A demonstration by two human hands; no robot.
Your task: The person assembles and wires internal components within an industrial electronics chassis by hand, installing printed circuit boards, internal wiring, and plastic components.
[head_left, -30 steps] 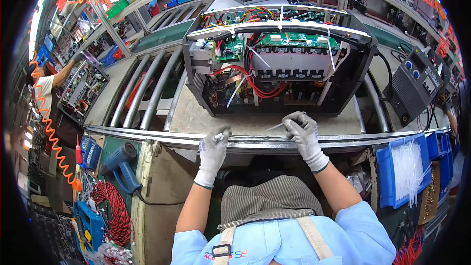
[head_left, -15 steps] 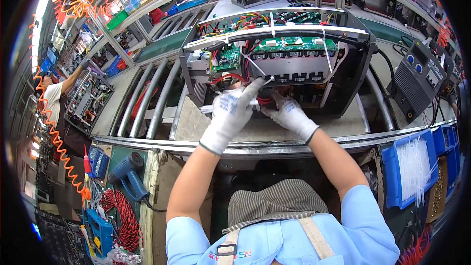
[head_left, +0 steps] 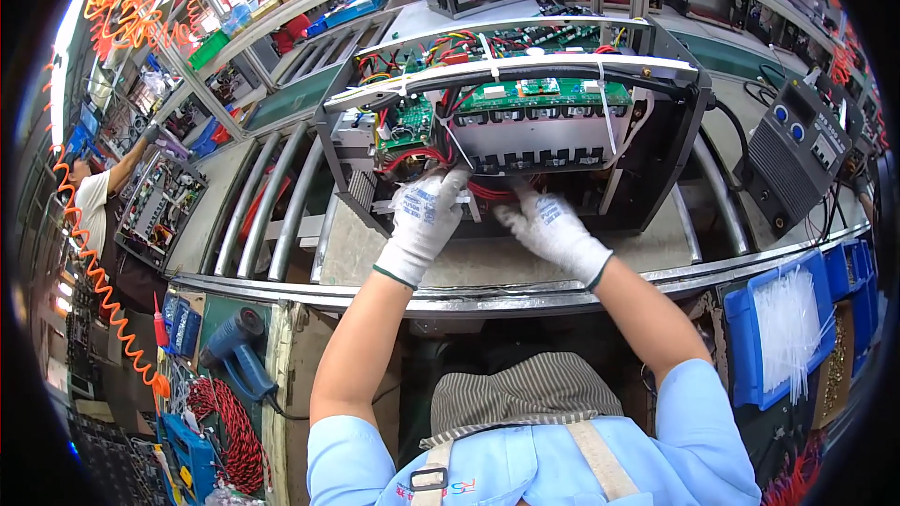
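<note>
An open metal chassis (head_left: 661, 145) with green circuit boards (head_left: 506, 94) and black-and-silver heat sinks stands in front of me. Both my hands wear white gloves and reach into its lower front. My left hand (head_left: 427, 215) is closed at the lower left opening, around red wires (head_left: 492, 190) that come out beside its fingers. A white cable tie (head_left: 457, 142) runs down from the upper wiring to just above that hand. My right hand (head_left: 553, 230) is right of the red wires, thumb and forefinger apart; its far fingertips are in shadow under the heat sink.
Steel rollers (head_left: 253, 206) flank the work board (head_left: 375, 258). A grey machine with blue knobs (head_left: 797, 155) stands right. Blue bins (head_left: 750, 347) hold white cable ties (head_left: 787, 328). A heat gun (head_left: 239, 351) and red-black wire coil (head_left: 225, 431) lie left. Another person (head_left: 98, 197) works far left.
My left forefinger has come down from its raised position by the cable tie. The tie's end, earlier pointing right, now runs downward. My right hand has drawn slightly back, its fingers more apart.
</note>
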